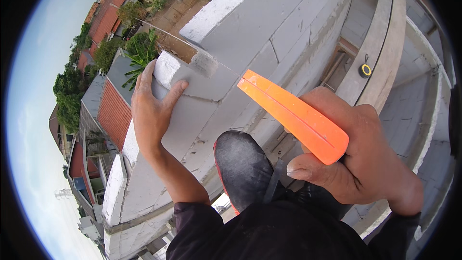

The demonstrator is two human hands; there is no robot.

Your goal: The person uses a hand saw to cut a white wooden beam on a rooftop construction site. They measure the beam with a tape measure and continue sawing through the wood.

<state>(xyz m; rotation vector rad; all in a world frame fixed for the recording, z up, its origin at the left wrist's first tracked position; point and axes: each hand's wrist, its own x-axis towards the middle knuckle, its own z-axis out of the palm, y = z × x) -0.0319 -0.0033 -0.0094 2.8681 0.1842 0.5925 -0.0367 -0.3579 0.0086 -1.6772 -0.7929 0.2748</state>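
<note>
High above a neighbourhood, an orange tool (293, 115) slants over a pale block wall (274, 19), its narrow end beside a pale block (197, 83) at the wall's stepped edge. Watching remotely through the head camera, I see my right hand (363, 147) curled closely about the tool's broad end, thumb along the near side. A thin pale line runs on from the narrow tip; I cannot tell whether it is a blade seen edge-on. My left hand (154, 101) is spread around the block's outer end, thumb on the near face, fingers down the far side, with some fingertips hidden. I judge the tool light and stiff, best held where it widens, though dust may make it slick. The block looks rigid but crumbly at its corners, so I would favour a broad palm over its flat faces. Below, a dusty dark-trousered knee (243, 161) stands near the wall; to the right, a yellow-and-black tape measure (365, 70) rests on weathered planks (369, 50). Beyond lie red-tiled roofs (114, 109) and leafy trees (67, 84).
</note>
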